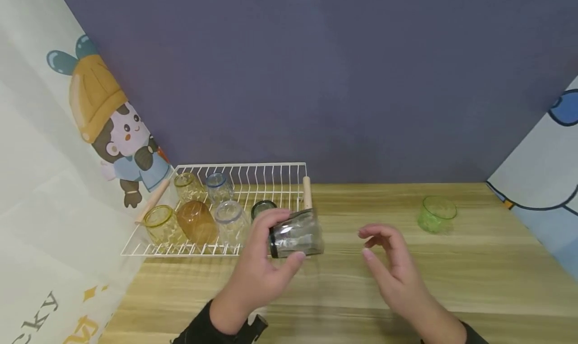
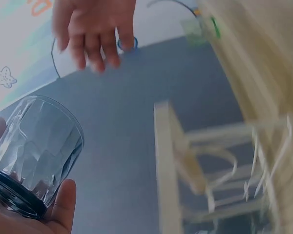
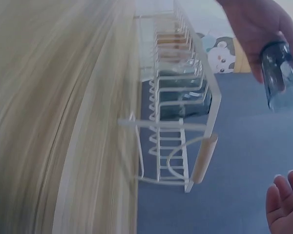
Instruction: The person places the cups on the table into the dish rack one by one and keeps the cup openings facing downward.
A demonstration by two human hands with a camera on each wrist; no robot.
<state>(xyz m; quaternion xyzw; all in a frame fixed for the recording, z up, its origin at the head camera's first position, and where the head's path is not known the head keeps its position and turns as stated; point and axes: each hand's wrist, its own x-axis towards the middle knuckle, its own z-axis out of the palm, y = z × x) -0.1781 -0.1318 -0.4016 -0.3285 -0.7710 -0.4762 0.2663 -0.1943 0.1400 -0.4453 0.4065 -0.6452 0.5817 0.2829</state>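
Note:
My left hand (image 1: 259, 269) grips a smoky grey glass (image 1: 298, 233) tipped on its side, its dark rim toward my palm and its base pointing right. Fingers lie over the top and the thumb runs underneath. It hovers by the right end of a white wire rack (image 1: 266, 164). Apart from it, my right hand (image 1: 399, 274) is held over the table with loosely bent fingers and nothing in them. In the left wrist view the grey glass (image 2: 41, 151) shows its clear wall and dark rim.
In the rack stand several glasses, among them an amber glass (image 1: 197, 223), a yellow glass (image 1: 164, 226), a clear glass (image 1: 231, 223) and a dark-rimmed glass (image 1: 263, 206). A green glass (image 1: 437, 215) stands at the table's right. Wooden handles (image 1: 307, 192) top the rack's ends.

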